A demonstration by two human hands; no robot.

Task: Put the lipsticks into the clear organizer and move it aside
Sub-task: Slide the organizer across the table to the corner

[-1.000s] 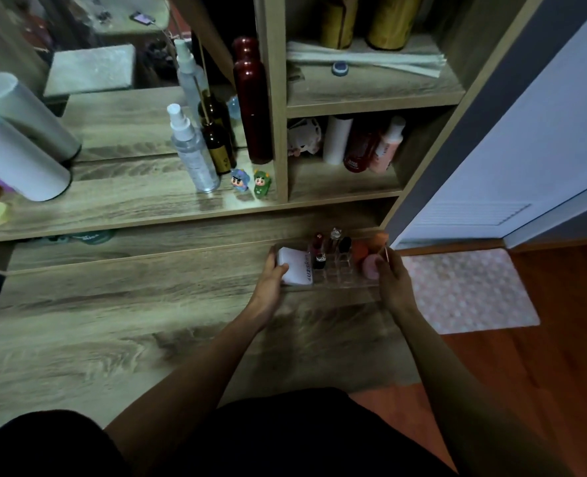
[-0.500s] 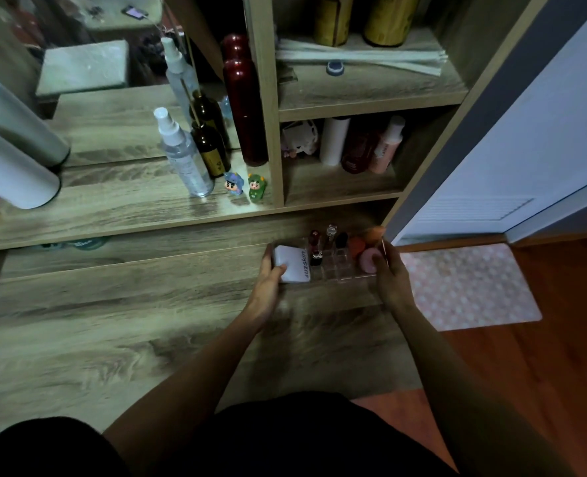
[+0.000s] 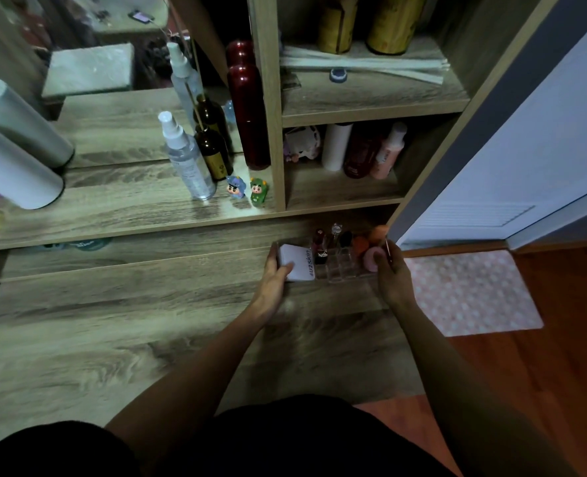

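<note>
The clear organizer (image 3: 340, 266) sits at the far right of the bench (image 3: 147, 321), close under the lower shelf (image 3: 337, 194) and near the bench's right edge. Its compartments already hold the lipsticks (image 3: 320, 246), standing upright toward the back, with a white compact (image 3: 297, 265) at its left end and pink and orange sponges (image 3: 371, 249) at its right end. No lipstick lies loose on the bench that I can see.

My left hand (image 3: 275, 280) presses against the left end, fingers wrapped over the compact's corner. My right hand (image 3: 390, 273) closes on the right end, thumb by the pink sponge. So my grip is a two-handed clamp on the organizer, one hand at each end, both narrow around it.

I judge the filling step done and the moving step in hand: the tray is being carried or slid to its resting place. Whether its base touches the bench I cannot tell; the light is dim there.

The next move calls for keeping it level so the upright tubes do not topple, setting it against the back, and then letting both hands go without dragging the compact or a sponge out.
</note>
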